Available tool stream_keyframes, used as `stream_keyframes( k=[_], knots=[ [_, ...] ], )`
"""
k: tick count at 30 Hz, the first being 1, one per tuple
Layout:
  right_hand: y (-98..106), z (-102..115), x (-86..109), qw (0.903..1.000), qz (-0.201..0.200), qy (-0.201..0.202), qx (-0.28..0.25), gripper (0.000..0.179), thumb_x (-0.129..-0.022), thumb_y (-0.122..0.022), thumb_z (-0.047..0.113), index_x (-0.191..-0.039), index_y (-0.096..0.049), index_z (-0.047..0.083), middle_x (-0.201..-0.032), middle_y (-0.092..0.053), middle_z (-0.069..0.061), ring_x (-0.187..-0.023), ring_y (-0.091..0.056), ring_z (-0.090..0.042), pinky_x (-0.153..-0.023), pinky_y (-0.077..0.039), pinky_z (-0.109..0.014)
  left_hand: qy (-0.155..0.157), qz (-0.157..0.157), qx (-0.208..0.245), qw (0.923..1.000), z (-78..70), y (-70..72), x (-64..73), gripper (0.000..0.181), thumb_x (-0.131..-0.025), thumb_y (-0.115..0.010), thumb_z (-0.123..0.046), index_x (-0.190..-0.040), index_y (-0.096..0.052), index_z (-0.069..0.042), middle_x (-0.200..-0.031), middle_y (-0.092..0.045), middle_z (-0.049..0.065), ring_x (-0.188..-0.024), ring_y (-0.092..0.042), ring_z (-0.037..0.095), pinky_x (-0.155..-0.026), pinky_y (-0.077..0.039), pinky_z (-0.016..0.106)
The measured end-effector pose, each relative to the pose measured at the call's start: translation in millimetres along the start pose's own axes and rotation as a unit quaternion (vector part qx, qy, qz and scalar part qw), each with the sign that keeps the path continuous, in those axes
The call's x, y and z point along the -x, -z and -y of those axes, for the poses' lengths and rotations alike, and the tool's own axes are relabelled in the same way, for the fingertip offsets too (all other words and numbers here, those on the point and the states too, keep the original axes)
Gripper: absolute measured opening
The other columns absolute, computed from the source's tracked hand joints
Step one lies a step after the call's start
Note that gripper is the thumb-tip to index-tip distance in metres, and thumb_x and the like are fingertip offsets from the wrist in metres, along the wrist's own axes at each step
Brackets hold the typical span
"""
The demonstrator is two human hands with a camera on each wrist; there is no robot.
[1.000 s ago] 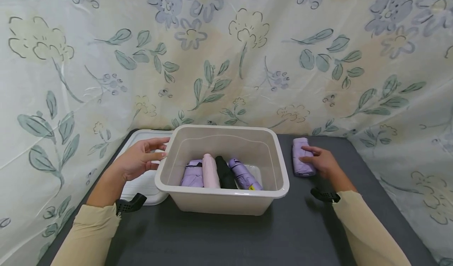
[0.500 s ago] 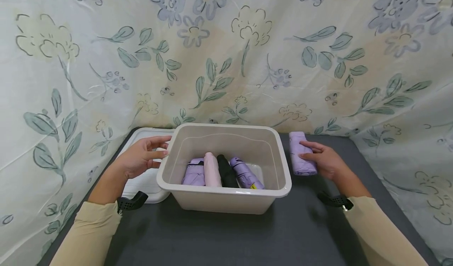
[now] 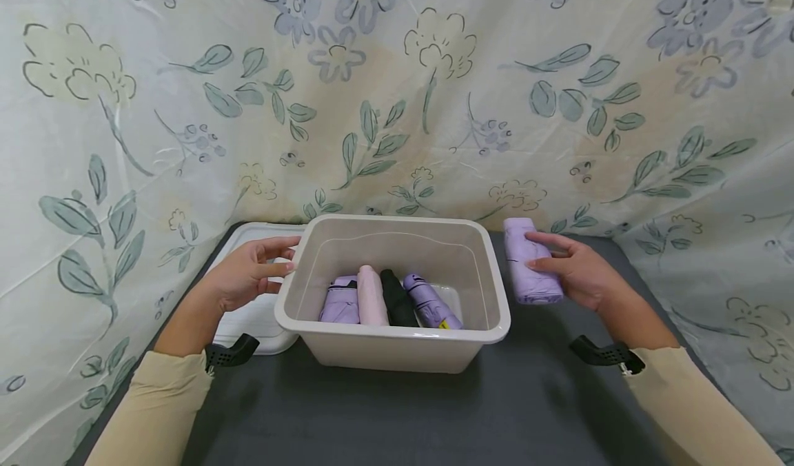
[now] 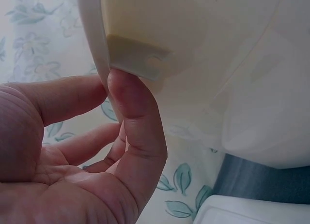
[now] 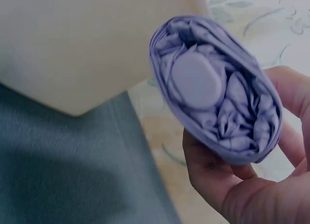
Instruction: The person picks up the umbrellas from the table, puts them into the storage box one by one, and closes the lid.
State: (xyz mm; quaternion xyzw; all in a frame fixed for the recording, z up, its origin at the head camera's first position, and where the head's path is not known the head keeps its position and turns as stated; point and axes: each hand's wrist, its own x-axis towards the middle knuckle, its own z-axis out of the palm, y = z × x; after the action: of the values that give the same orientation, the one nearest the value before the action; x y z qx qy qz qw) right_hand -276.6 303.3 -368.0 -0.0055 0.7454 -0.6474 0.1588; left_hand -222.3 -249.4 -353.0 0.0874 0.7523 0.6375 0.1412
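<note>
A lavender folded umbrella (image 3: 532, 262) is in my right hand (image 3: 579, 273), held up beside the right wall of a beige plastic bin (image 3: 391, 350). The right wrist view shows the end of that umbrella (image 5: 218, 88), with a pale round knob amid pleated cloth. My left hand (image 3: 251, 276) pinches the bin's left rim (image 4: 92, 35) between thumb and fingers. Inside the bin lie a lavender umbrella (image 3: 340, 300), a pink one (image 3: 371, 297), a black one (image 3: 398, 300) and a purple one (image 3: 431, 302) with a yellow patch, side by side.
A white lid (image 3: 263, 328) lies flat on the dark grey table (image 3: 372, 418), partly behind the left hand and bin. Floral cloth (image 3: 397, 107) hangs along the back and sides of the table. Inside the bin, bare floor shows at the right (image 3: 448, 295).
The right hand has lifted the lavender umbrella off the table, and its far end now tilts up. The left hand has stayed at the bin's rim.
</note>
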Motion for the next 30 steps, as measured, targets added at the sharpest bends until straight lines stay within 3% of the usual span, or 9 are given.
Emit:
stream_keyframes(
  k=[13, 22, 30],
  knots=[
    [-17, 39, 19.4, 0.9993, 0.034, 0.005, -0.016, 0.071, -0.096, -0.072, 0.012, -0.157, -0.041, 0.032, -0.136, -0.045, -0.004, -0.107, -0.062, -0.022, -0.086, -0.06, -0.038, 0.007, 0.01, 0.009, 0.9999, -1.5, 3.2, -3.2, 0.068, -0.099, -0.065, -0.007, -0.159, -0.032, -0.001, -0.12, -0.057, 0.002, -0.099, -0.067, 0.01, -0.084, -0.062, 0.033],
    [-43, 55, 26.2, 0.9965, 0.066, -0.002, -0.051, 0.075, -0.096, -0.07, 0.006, -0.158, -0.039, 0.032, -0.141, -0.043, -0.004, -0.112, -0.061, -0.024, -0.089, -0.059, -0.04, 0.008, 0.013, 0.008, 0.9999, -1.5, 3.6, -2.0, 0.07, -0.099, -0.064, -0.005, -0.16, -0.028, 0.001, -0.121, -0.055, 0.004, -0.098, -0.066, 0.009, -0.08, -0.061, 0.032],
    [-69, 61, 26.3, 0.9952, 0.089, 0.005, -0.041, 0.074, -0.094, -0.071, 0.003, -0.158, -0.04, 0.025, -0.137, -0.049, -0.009, -0.109, -0.064, -0.025, -0.088, -0.06, -0.042, 0.003, 0.019, 0.003, 0.9998, 0.0, 3.0, 1.9, 0.07, -0.099, -0.065, -0.007, -0.16, -0.03, -0.001, -0.123, -0.054, 0.005, -0.099, -0.067, 0.011, -0.08, -0.062, 0.032]
  ],
)
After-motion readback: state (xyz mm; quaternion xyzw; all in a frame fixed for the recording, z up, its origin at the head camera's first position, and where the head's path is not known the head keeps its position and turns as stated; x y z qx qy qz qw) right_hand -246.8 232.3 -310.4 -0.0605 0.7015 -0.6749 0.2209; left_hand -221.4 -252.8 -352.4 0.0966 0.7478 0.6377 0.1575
